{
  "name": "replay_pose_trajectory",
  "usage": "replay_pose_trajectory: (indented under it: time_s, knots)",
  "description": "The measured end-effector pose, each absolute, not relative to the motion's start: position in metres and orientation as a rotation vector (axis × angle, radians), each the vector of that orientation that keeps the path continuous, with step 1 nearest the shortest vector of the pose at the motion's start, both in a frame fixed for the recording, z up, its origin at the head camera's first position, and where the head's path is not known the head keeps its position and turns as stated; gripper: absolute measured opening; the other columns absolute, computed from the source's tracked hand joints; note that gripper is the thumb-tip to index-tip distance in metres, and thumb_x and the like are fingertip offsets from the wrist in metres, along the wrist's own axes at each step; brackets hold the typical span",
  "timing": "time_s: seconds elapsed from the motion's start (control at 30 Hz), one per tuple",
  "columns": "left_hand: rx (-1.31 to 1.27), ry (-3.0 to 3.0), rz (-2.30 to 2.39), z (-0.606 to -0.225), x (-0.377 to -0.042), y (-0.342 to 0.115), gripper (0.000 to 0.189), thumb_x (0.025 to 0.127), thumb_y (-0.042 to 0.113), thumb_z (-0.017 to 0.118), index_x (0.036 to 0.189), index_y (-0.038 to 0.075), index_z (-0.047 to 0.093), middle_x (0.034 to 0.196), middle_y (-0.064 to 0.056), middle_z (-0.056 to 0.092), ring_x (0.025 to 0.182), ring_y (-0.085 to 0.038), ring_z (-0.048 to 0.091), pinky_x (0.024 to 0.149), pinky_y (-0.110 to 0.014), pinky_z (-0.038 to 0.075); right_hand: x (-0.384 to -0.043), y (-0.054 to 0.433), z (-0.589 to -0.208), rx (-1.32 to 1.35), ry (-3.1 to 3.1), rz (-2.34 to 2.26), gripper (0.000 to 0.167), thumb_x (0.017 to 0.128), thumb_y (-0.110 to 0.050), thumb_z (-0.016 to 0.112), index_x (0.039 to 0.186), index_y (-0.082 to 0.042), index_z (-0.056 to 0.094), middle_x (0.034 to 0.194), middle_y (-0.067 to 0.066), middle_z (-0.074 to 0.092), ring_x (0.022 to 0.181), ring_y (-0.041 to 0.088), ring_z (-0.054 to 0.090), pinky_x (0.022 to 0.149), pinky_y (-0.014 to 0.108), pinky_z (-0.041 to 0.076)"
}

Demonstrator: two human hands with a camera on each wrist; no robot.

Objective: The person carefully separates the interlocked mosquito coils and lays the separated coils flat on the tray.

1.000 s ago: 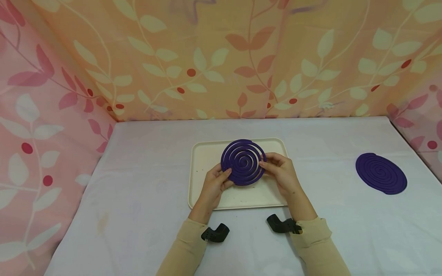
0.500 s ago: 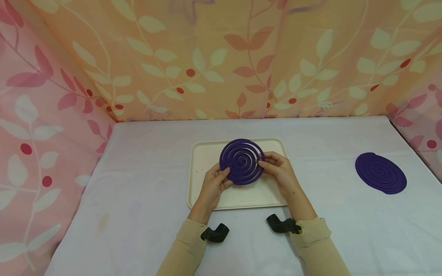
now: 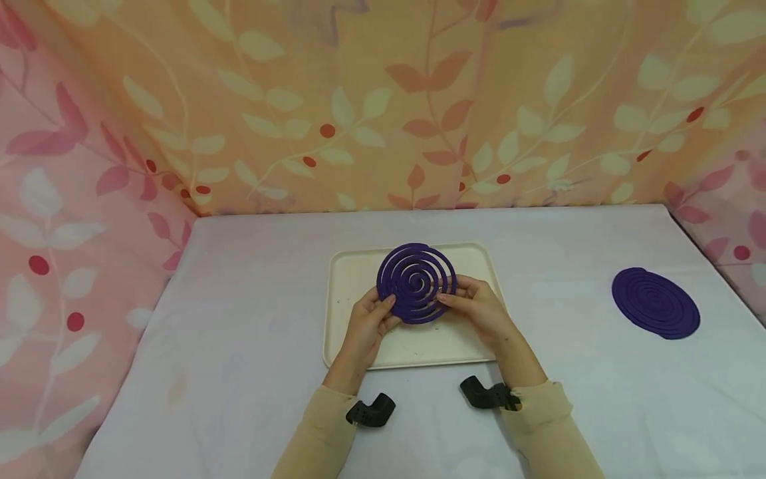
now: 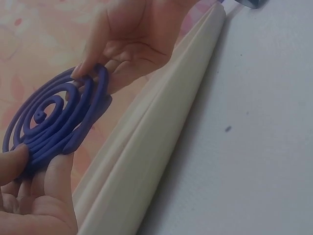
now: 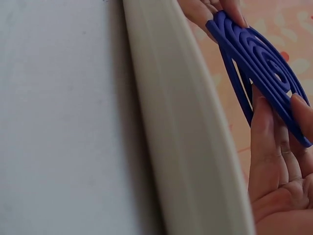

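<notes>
A purple mosquito coil (image 3: 413, 315) is held up above a cream tray, tilted toward the head camera. My left hand (image 3: 364, 329) pinches its lower left edge, thumb on the front face and fingers behind. On the opposite side, the right hand (image 3: 486, 311) pinches the coil's right part, its thumb lying over the inner rings. Gaps show between the rings, widest at the right, while the lower left rings lie close together. In the left wrist view the coil (image 4: 90, 117) appears with both hands; the right wrist view shows the coil (image 5: 244, 63) nearly edge-on.
The cream tray (image 3: 347, 266) lies beneath the hands, with small dark crumbs on it. Another purple coil (image 3: 655, 303) lies flat at the right on the white tablecloth (image 3: 251, 346). Floral curtains (image 3: 383, 106) stand behind and at the sides.
The right hand has shifted slightly down, and its thumb has moved inward over the coil's rings. The left hand keeps its hold. The head view has tilted a little.
</notes>
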State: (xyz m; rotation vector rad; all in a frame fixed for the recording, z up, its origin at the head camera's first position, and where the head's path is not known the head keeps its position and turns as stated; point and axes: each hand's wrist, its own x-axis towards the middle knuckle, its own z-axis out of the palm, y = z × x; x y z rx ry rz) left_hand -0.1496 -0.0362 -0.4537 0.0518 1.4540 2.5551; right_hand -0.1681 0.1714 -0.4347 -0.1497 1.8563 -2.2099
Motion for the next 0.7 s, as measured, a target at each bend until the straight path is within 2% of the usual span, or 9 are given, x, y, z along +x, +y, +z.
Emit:
replay_pose_trajectory:
  time_s: [0.33, 0.53, 0.7]
  knots:
    - [0.001, 1.39, 2.578, -0.452, -0.155, -0.035, 0.039, 0.096, 0.003, 0.051, 0.131, -0.012, 0.042, 0.106, -0.01, 0.066, 0.092, -0.014, 0.066, 0.078, -0.025, 0.055, -0.173, 0.17, -0.426, -0.105, 1.826, -2.253, 0.019, 0.088, 0.003, 0.059, 0.107, 0.008, 0.059, 0.088, 0.002, 0.071, 0.08, 0.014, 0.068, 0.071, 0.026, 0.056]
    - [-0.063, 1.354, 2.556, -0.459, -0.151, -0.036, 0.038, 0.097, -0.001, 0.046, 0.132, -0.014, 0.04, 0.104, -0.008, 0.067, 0.092, -0.015, 0.066, 0.078, -0.025, 0.055, -0.168, 0.171, -0.432, -0.05, 1.768, -2.262, 0.01, 0.09, 0.004, 0.057, 0.098, 0.0, 0.062, 0.086, 0.002, 0.071, 0.078, 0.013, 0.067, 0.07, 0.026, 0.057]
    - [0.056, 1.324, 2.566, -0.457, -0.163, -0.035, 0.041, 0.1, 0.006, 0.043, 0.135, -0.013, 0.037, 0.115, -0.015, 0.063, 0.101, -0.018, 0.064, 0.085, -0.029, 0.053, -0.177, 0.174, -0.431, -0.088, 1.729, -2.319, 0.013, 0.091, 0.004, 0.055, 0.101, 0.0, 0.062, 0.088, 0.003, 0.071, 0.08, 0.014, 0.067, 0.071, 0.027, 0.057]
